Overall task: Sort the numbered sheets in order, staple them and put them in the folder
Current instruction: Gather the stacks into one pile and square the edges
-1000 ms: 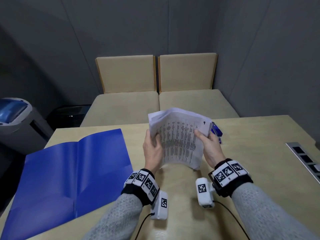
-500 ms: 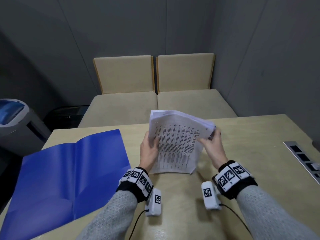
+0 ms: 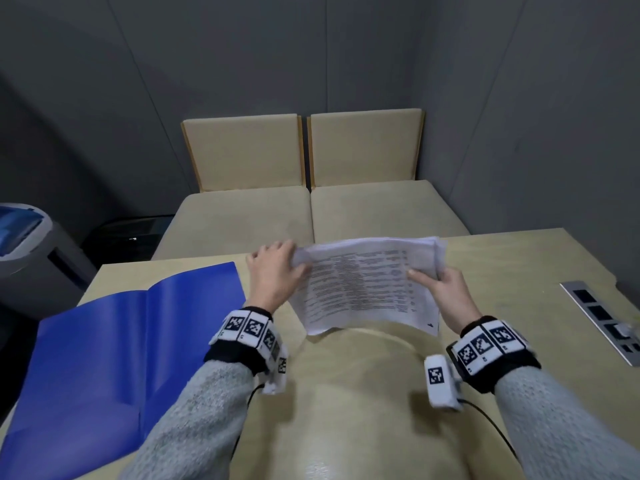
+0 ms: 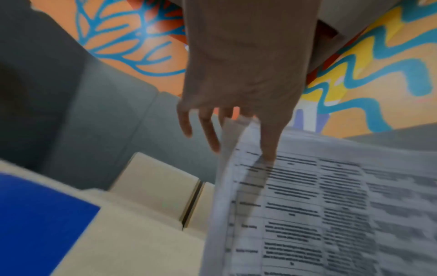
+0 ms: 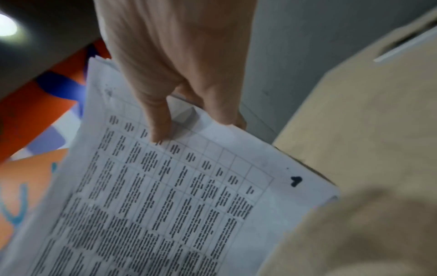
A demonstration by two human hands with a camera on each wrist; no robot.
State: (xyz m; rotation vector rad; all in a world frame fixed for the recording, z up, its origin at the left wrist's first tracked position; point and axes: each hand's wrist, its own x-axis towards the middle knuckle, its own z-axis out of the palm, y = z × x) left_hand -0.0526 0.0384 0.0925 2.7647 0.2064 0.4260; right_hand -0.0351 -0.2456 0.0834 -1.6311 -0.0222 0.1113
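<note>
You've got the stack of sheets (image 3: 367, 282) up off the worktop (image 3: 346, 393), held over its far-middle stretch, one hand at each end. Your left hand (image 3: 273, 277) takes the left end: the head view shows the thumb lying over the printed face. The left wrist view adds what that angle hides — the thumb (image 4: 269, 142) pressing on top and the other fingers (image 4: 208, 128) spread, fairly straight, at the paper's edge; whether they curl under it, I can't tell through the blur. Your right hand (image 3: 446, 292) pinches the right end, and the right wrist view makes that plain: thumb (image 5: 158, 119) on top, fingers tucked beneath the sheets (image 5: 165, 196), several page edges fanned at the far corner. That same view picks out a dark handwritten mark (image 5: 295, 181) near the sheet's corner; from the head camera it's only a small smudge, too blurred to read as a number.

The blue folder (image 3: 104, 358) lies open on the worktop's left side, well apart from the paper. A metal socket strip (image 3: 602, 320) sits at the right edge. Beyond the far edge stand two beige chairs (image 3: 304, 168).
</note>
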